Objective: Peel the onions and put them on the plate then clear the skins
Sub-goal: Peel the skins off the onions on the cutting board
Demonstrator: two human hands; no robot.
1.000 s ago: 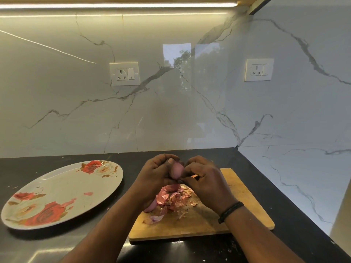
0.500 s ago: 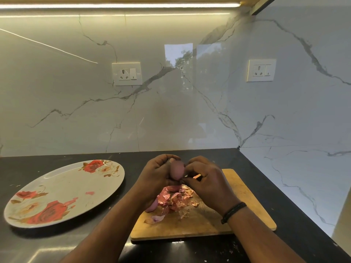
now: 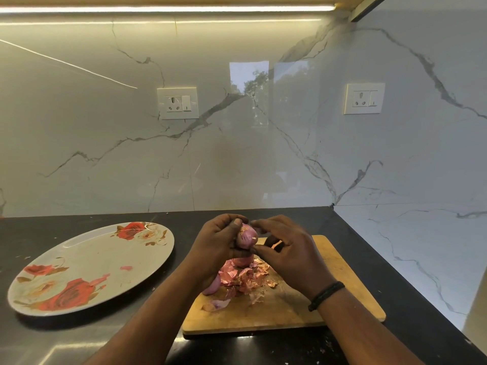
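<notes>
left hand [image 3: 218, 241] grips onion [image 3: 247, 236]; right hand [image 3: 287, 252] pinches its skin. slick bulb may slip onto the board [image 3: 342, 299].

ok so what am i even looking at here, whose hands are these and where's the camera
There is no machine here: a person wears a camera on the head, so you look forward and down at their own two bare hands. They stand at a dark counter in front of a marble wall. The left hand grips a small pink onion, and the right hand pinches at its skin to peel it. Beneath the hands lies a wooden cutting board with a pile of loose onion skins and another onion partly hidden by the left wrist. To the left sits a flowered plate with no onions on it yet.
</notes>
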